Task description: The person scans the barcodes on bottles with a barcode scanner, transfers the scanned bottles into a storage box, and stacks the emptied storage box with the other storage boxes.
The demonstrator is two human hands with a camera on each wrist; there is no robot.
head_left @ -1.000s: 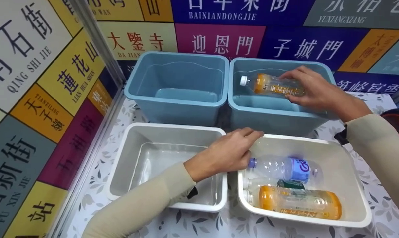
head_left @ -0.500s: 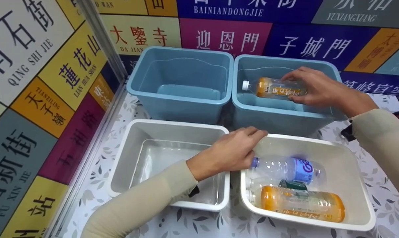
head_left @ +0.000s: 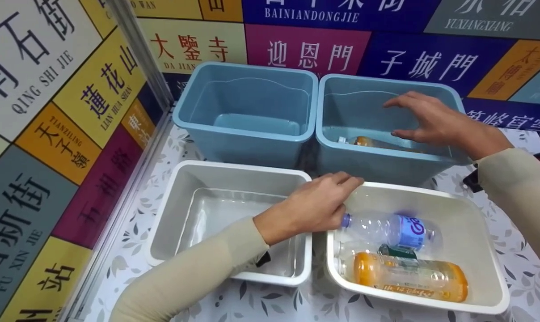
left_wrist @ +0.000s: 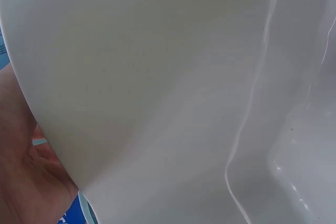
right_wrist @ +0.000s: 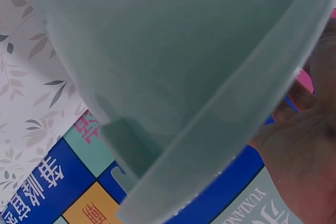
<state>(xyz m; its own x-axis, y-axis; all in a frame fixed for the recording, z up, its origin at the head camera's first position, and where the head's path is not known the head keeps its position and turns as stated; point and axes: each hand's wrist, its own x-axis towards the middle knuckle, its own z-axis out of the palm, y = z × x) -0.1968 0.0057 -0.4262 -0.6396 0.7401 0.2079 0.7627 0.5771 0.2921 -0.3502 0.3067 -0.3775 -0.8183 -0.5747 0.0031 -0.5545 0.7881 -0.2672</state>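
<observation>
My right hand [head_left: 435, 118] is over the right blue bin [head_left: 381, 154], its thumb and fingers spread apart with nothing between them. Below it, inside that bin, lies an orange-labelled plastic bottle [head_left: 364, 141] with a white cap; the front wall hides most of it. My left hand [head_left: 317, 203] is at the gap between the two white bins, its fingers loosely bent at the corner of the right white bin [head_left: 484, 232]. Whether those fingers touch the rim is hard to tell. The left wrist view shows part of this hand [left_wrist: 37, 182] beside a white bin wall.
The right white bin holds a clear bottle [head_left: 388, 228] with a purple cap and blue label, an orange-labelled bottle [head_left: 411, 277] and other partly hidden bottles. A left white bin [head_left: 162, 214] and a left blue bin [head_left: 247, 145] stand on the leaf-patterned table [head_left: 261, 304].
My right hand has let go of the orange-labelled bottle, which has dropped into the right blue bin. The left hand has stayed by the white bin's corner.
</observation>
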